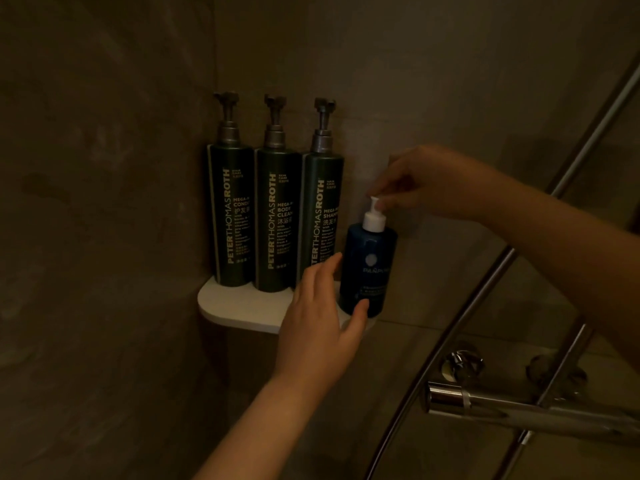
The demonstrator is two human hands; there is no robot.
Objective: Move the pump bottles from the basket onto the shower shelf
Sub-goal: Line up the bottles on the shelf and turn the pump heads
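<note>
Three tall dark green pump bottles (pixel 275 216) stand in a row at the back of the white corner shower shelf (pixel 239 306). A shorter blue pump bottle (pixel 369 268) with a white pump stands upright at the shelf's right end. My right hand (pixel 429 181) pinches the white pump head from above. My left hand (pixel 322 317) has its fingers spread around the blue bottle's base, the thumb touching its lower front. No basket is in view.
Dark tiled walls meet in a corner behind the shelf. A chrome shower rail (pixel 491 271) runs diagonally at the right. A chrome mixer valve (pixel 512 407) sticks out below the shelf at the lower right.
</note>
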